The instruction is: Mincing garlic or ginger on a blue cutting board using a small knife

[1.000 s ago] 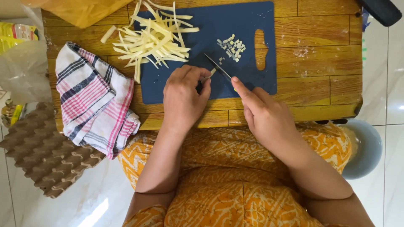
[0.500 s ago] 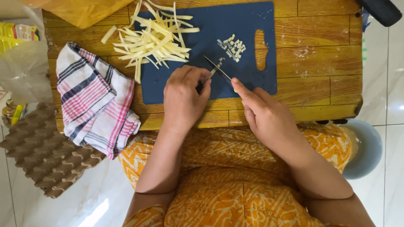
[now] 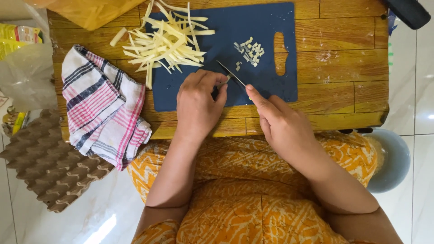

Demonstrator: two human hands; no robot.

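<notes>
The right hand is closing its grip around a knife, the blade slanting onto the dark blue cutting board. The left hand is curling its fingers down over a small pale piece beside the blade. Diced bits are lying near the board's handle slot, pale strips heaped at its far left corner. A striped cloth is resting on the wooden table

left hand: palm down, fingers curled, pressing | right hand: closed grip, index finger extended forward | forearms angled inward
</notes>
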